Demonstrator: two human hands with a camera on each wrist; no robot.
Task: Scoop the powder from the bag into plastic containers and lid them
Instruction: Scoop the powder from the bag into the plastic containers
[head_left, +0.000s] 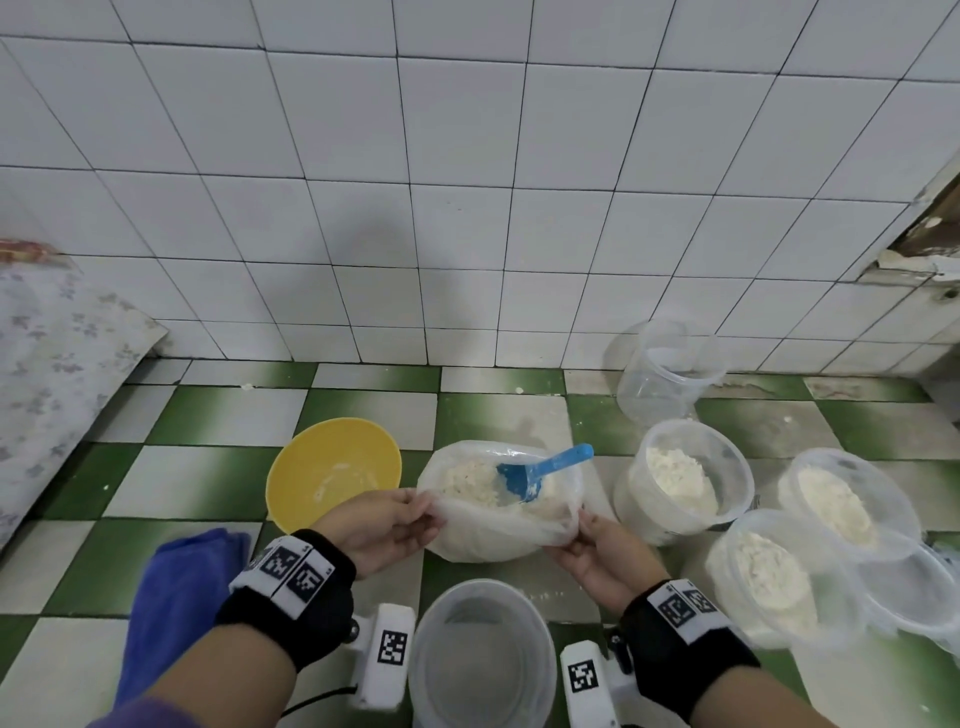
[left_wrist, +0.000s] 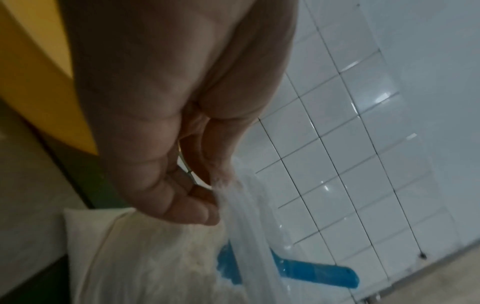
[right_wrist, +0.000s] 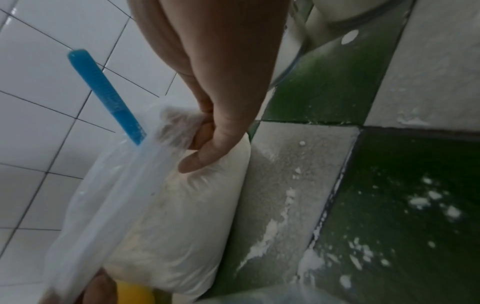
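A clear plastic bag (head_left: 483, 535) of white powder sits on the checkered floor in the head view. A blue scoop (head_left: 535, 475) lies in the powder, its handle pointing up and right. My left hand (head_left: 387, 525) pinches the bag's left rim (left_wrist: 233, 205). My right hand (head_left: 597, 545) pinches the right rim (right_wrist: 182, 123). The scoop handle (right_wrist: 103, 94) sticks out of the bag's mouth. An empty clear container (head_left: 483, 654) stands just in front of the bag. Three containers with powder (head_left: 685, 478) (head_left: 841, 504) (head_left: 769, 577) stand to the right, unlidded.
A yellow bowl (head_left: 332, 467) with powder traces sits left of the bag. A blue cloth (head_left: 182, 587) lies at the lower left. Another empty clear container (head_left: 670, 369) stands by the white tiled wall. Spilled powder (right_wrist: 272, 230) dots the green and white tiles.
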